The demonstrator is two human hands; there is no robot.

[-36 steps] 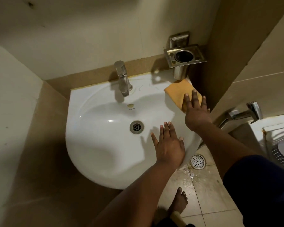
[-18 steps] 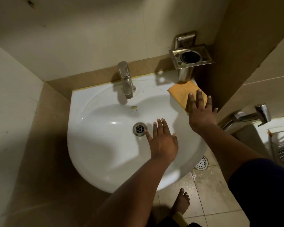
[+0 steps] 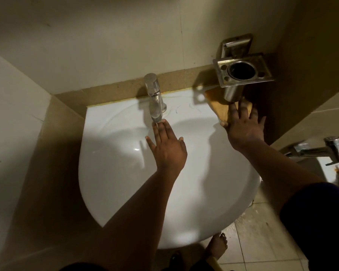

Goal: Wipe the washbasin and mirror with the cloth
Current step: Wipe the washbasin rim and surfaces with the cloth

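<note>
A white washbasin [image 3: 114, 173] fills the middle of the view, fixed into a tiled corner. A steel tap [image 3: 154, 98] stands at its back rim. My left hand [image 3: 167, 145] is stretched flat over the bowl, its fingertips just under the tap's spout. An orange cloth [image 3: 218, 106] lies on the basin's back right corner, partly under the steel holder. My right hand [image 3: 243, 124] presses flat on the cloth with fingers spread. The drain is hidden under my left hand. No mirror is in view.
A steel tumbler holder [image 3: 243, 71] juts from the wall above the cloth. A brown wall [image 3: 301, 55] closes the right side. A second steel tap [image 3: 321, 149] sticks out at the right edge. My bare foot [image 3: 217, 247] stands on wet floor tiles below the basin.
My left hand moved forward across the bowl from beside the drain to under the tap. My right hand pushed the cloth back into the corner under the holder.
</note>
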